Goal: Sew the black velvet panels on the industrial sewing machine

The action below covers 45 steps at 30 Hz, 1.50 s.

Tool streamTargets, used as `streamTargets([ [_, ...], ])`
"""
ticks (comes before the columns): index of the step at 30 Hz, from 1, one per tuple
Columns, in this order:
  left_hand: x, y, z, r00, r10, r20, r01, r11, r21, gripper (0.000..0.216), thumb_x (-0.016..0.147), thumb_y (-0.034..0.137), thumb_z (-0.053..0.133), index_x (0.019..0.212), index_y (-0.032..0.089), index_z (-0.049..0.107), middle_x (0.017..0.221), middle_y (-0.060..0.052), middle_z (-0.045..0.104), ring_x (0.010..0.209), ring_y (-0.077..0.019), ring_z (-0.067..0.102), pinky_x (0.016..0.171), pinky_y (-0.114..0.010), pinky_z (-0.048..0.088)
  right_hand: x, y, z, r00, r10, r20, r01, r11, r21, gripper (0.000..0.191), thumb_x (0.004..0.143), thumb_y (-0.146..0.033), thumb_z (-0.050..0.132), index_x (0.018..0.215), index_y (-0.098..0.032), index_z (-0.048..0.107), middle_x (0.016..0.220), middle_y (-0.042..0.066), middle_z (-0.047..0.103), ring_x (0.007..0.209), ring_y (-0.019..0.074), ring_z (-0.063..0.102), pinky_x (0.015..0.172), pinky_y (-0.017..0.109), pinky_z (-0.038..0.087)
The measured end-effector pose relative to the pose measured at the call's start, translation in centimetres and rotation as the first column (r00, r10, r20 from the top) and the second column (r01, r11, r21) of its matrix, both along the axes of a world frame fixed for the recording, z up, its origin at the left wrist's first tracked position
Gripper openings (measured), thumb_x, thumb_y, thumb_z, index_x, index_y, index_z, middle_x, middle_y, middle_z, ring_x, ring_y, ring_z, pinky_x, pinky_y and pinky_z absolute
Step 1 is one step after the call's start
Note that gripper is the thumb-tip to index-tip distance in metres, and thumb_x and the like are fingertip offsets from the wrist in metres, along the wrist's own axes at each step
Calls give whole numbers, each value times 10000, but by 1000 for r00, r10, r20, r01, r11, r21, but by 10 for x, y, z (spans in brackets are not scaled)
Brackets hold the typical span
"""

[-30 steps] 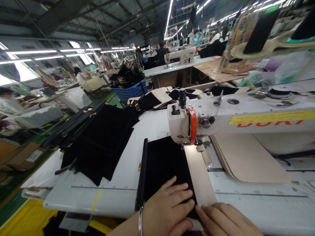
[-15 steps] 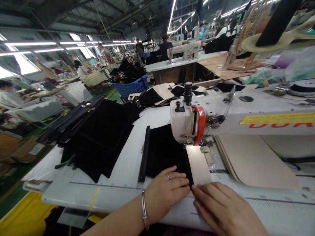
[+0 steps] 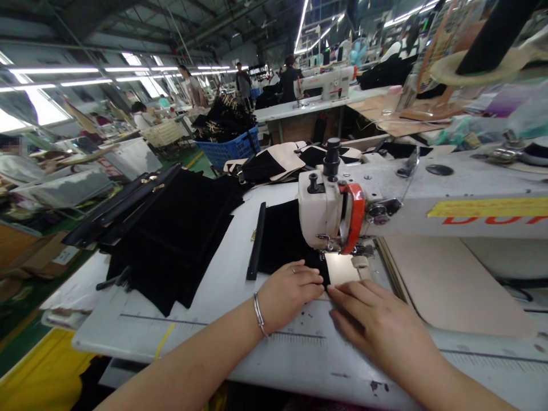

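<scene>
A black fabric panel lies on the white sewing table, its right edge meeting a beige piece under the sewing machine's head. Along the panel's left side runs a stiff black strip with a small gold-coloured metal part. My left hand, wearing a ring and a bracelet, rests flat on the panel's near edge with fingers stretched out. Beside it, my right hand lies with extended fingers at the near edge of the beige piece. The needle area is partly hidden by the machine head.
Stacked black panels lie to the left. Several beige panels are stacked under the machine arm. Black-and-beige pieces lie behind. A full blue basket stands beyond the table. Several people are farther back.
Both hands have moved away from me along the table, and the black panel with the beige piece has slid farther under the machine head. More of the table's ruler markings now show.
</scene>
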State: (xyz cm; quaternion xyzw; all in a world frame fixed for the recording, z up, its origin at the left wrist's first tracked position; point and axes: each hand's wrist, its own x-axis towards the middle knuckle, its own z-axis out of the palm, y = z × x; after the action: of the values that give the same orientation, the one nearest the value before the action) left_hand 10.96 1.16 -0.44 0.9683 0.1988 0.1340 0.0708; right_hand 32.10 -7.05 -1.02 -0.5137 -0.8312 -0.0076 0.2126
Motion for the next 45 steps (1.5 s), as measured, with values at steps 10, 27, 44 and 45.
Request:
streamTargets([
  [10, 10, 36, 1, 1000, 16, -4, -16, 1000, 19, 191, 925, 145, 494, 1064, 171, 622, 1167, -45, 633, 1152, -176, 545, 1060, -351, 392, 2, 32, -2, 995, -46, 85, 46, 999, 5, 356, 875, -321, 515, 1204, -210, 595, 1084, 66, 624, 959, 229, 568, 852, 401, 482],
  [27, 20, 52, 5, 997, 74, 11, -73, 996, -47, 215, 910, 135, 508, 1041, 187, 670, 1167, -45, 644, 1150, -189, 549, 1037, -325, 407, 2, 41, -12, 993, -86, 77, 85, 996, 19, 408, 902, -373, 468, 1259, -196, 552, 1170, 79, 610, 1055, 262, 533, 928, 428, 443],
  [44, 19, 52, -5, 985, 163, 59, -159, 985, -71, 203, 900, 142, 529, 1027, 193, 679, 1123, -38, 666, 1086, -188, 579, 985, -311, 454, 1, 42, -12, 998, -58, 35, 57, 998, 14, 333, 888, -325, 490, 1186, -200, 570, 1145, 80, 611, 1026, 259, 549, 908, 440, 453],
  [45, 19, 51, -6, 985, 160, 62, -155, 985, -80, 203, 897, 136, 529, 1016, 193, 682, 1124, -39, 665, 1092, -188, 578, 988, -311, 453, 1, 41, -12, 998, -52, 32, 51, 999, 16, 317, 888, -319, 490, 1171, -204, 577, 1153, 77, 609, 1032, 258, 548, 912, 440, 451],
])
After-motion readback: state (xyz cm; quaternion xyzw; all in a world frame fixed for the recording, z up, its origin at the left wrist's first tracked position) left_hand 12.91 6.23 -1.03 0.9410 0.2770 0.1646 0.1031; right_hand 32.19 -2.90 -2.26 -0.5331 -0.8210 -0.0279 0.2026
